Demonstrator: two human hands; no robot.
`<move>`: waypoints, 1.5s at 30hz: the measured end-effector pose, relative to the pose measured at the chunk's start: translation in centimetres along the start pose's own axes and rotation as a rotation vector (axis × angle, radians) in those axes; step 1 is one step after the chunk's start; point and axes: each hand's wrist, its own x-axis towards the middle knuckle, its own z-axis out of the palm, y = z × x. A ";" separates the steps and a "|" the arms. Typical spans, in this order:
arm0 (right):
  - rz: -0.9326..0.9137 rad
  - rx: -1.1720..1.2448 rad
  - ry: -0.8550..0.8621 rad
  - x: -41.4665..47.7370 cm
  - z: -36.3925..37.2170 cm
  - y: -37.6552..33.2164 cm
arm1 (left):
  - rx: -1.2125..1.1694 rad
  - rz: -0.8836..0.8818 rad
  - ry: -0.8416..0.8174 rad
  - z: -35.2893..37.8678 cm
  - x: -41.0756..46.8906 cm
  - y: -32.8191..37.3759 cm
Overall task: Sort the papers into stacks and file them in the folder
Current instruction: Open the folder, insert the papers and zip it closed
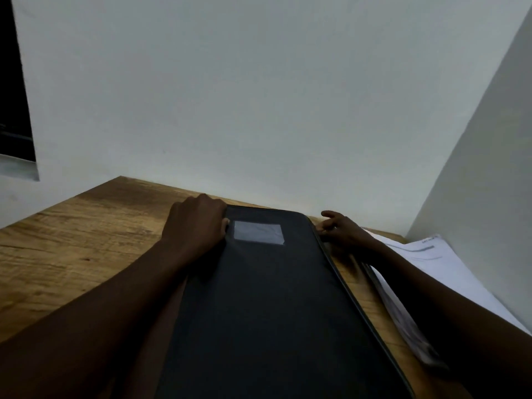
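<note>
Flanking the folder [259, 298]: left hand [195, 223] grips its corner, right hand [342, 230] seemingly pinches edge.

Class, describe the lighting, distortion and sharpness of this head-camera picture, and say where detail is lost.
Head view: dim, flat light; the black folder is almost featureless; the wide lens bows the wall edge at right; the papers are soft, their print unreadable.

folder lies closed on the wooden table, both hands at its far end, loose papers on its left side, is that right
Not quite. The head view shows the papers lying to the right of the folder, not its left. The rest holds: the folder is closed on the wooden table, with the left hand and right hand at its far end.
</note>
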 end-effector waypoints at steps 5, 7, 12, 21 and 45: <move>0.018 -0.090 0.135 -4.6 0.3 -0.2 | -0.010 0.009 -0.008 -0.3 0.0 0.0; 0.014 -0.018 0.140 -7.2 0.3 -0.8 | -0.028 0.006 -0.009 -0.2 0.0 -0.1; 0.000 0.035 0.111 -13.9 -0.3 -1.3 | -0.037 0.014 -0.008 -0.2 -0.1 -0.2; 0.051 0.021 0.157 -18.2 0.2 -1.7 | 0.007 0.058 -0.313 -2.1 -0.1 0.2; 0.096 -0.142 0.404 -30.5 2.8 -4.0 | -0.331 0.452 -0.395 -8.1 -11.5 5.2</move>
